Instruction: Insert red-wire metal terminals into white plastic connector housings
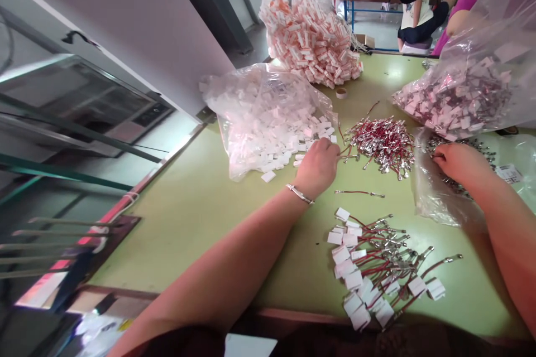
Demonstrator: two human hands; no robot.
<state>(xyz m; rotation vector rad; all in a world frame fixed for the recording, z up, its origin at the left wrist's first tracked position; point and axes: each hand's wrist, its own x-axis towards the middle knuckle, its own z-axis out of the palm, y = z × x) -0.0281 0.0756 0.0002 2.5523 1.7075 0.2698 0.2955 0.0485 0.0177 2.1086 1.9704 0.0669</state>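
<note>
My left hand [319, 164], with a bracelet at its wrist, is closed in a pinch on a short red wire with metal terminal ends [350, 157], between a bag of white connector housings [272, 117] and a pile of red wires [382, 144]. My right hand [463, 163] reaches into a clear plastic bag [433, 201] of small dark metal parts [481, 150]. Its fingertips are pressed together, and what they hold, if anything, is hidden. A single red wire [360, 193] lies below the pile. Nearer me are several wires with white housings attached [368, 268].
A heap of orange-white bundled pieces [312, 39] stands at the back, beside a tape roll [341, 92]. At right is a large clear bag of white-ended wires [460, 95]. Green table [201, 223] with a wall at left. People [414, 5] sit beyond.
</note>
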